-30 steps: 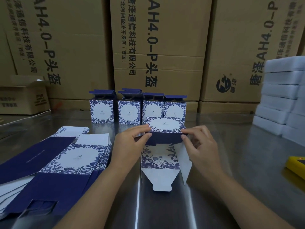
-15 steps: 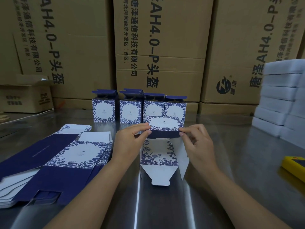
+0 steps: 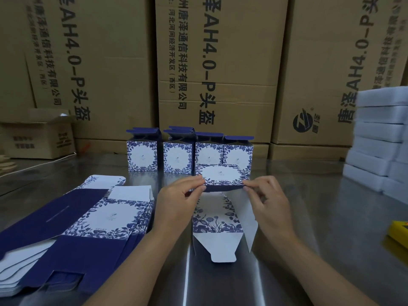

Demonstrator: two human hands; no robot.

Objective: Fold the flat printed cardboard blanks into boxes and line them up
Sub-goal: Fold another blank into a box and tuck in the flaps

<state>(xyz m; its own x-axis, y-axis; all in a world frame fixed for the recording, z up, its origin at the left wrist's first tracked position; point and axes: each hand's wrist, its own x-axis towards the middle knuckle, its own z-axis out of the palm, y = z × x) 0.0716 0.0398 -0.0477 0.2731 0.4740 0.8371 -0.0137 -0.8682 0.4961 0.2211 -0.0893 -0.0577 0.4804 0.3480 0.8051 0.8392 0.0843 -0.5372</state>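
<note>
Here both hands, left hand (image 3: 176,200) and right hand (image 3: 268,200), pinch the half-folded box (image 3: 220,180) by its corners with curled fingers.

Four folded boxes (image 3: 177,159) stand in a row at far centre. One half-folded blank (image 3: 220,176) sits just in front of them, between two hands: one left hand (image 3: 176,204), one right hand (image 3: 269,202). One stack of flat blanks (image 3: 106,219) lies near left, sheets too close to count. Three large printed cartons (image 3: 220,62) line the far side, one small open carton (image 3: 37,138) far left. One pile of white boxes (image 3: 379,131) stands at right, number unclear. One yellow object (image 3: 397,233) is at near right.
</note>
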